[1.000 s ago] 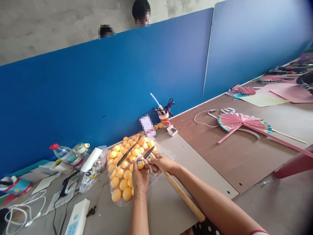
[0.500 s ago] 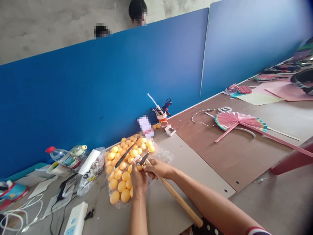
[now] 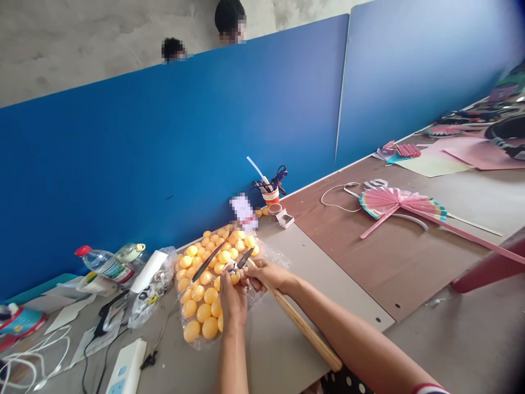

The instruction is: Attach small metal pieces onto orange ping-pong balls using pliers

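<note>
Fingers of the left hand pinch a small orange ball with dark markings above the near right part of the bag of orange balls, while those of the right hand clench a wooden-handled tool near its dark head, close to that ball. The step looks like close work on the ball; any further move calls for a firm pinch and a small, controlled motion. Beyond the bag, to its right, stands a cup of tools.

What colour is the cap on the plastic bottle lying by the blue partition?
The cap is red; head view.
</note>
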The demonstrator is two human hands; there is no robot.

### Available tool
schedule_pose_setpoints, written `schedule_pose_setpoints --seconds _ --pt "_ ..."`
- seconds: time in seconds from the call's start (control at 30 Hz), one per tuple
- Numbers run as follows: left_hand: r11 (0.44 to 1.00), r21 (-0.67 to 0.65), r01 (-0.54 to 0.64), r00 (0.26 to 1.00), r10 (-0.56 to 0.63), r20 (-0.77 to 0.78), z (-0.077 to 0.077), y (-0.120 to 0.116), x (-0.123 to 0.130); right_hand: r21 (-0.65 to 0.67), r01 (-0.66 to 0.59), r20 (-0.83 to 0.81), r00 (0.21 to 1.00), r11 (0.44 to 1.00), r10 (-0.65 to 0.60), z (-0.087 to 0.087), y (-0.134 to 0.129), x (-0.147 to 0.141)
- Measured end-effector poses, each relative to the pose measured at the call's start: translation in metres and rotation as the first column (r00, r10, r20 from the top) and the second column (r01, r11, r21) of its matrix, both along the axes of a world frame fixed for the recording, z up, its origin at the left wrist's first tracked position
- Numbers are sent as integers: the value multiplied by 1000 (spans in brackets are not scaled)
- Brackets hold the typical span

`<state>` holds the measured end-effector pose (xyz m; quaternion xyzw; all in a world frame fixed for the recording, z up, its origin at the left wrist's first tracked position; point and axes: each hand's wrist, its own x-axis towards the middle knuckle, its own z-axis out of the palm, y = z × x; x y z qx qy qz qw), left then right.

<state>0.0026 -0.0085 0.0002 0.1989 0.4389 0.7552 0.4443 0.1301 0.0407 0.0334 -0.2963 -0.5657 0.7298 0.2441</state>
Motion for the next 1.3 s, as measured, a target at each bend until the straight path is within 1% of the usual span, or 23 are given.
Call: schedule_pose_setpoints --seconds 0.03,0.07,0.13,0.2,0.27,0.33,0.4,0.47,0.57,0.67,0.83,0.93,1.0,1.1,1.13,1.2,1.27,1.3 --pt "1000 7 -18 1000 18 10 0 0 1 -2 71 18 997 997 -71 1 3 2" --pt "999 9 -40 999 40 19 1 0 1 25 143 51 988 989 -144 2 6 4" --pt "997 14 -79 996 78 42 2 1 1 152 267 152 945 952 -289 3 12 7" --pt "994 26 -105 992 103 71 2 3 0 297 299 247 893 907 -376 1 16 9" --pt "993 32 -116 988 113 101 3 4 -2 407 262 308 862 875 -402 -1 18 8" --pt "993 28 -111 987 107 120 3 4 -3 485 204 374 830 850 -413 -4 18 7" --pt "994 22 -105 987 101 125 4 4 -4 544 141 465 770 827 -438 -6 17 5" --pt "994 22 -111 987 108 118 3 4 -4 577 64 551 705 815 -446 -7 15 3" --pt "992 21 -124 987 121 103 3 5 -4 596 -47 641 629 802 -439 -8 11 1" --pt "992 20 -125 989 123 84 1 5 -3 612 -110 677 584 783 -447 -10 10 -1" --pt "995 10 -95 994 95 46 0 4 -3 630 -158 686 571 760 -451 -13 10 0" --pt "993 -12 -114 992 114 57 0 5 -4 683 -145 647 576 716 -500 -12 11 0" --pt "993 -12 -118 992 119 51 0 5 -4 717 -137 609 602 684 -517 -10 9 0" --pt "996 5 -91 996 91 19 -1 5 -5 738 -186 568 692 649 -446 -10 3 -2" --pt "997 6 -83 996 83 14 0 4 -5 747 -217 559 717 629 -416 -11 1 -3" --pt "997 4 -78 997 78 13 0 4 -4 770 -282 554 740 572 -381 -13 -4 -5" --pt "997 2 -76 997 76 14 0 4 -3 788 -332 561 735 519 -381 -17 -6 -7" --pt "997 3 -73 997 73 12 0 3 -3 791 -352 567 729 501 -384 -19 -7 -8"
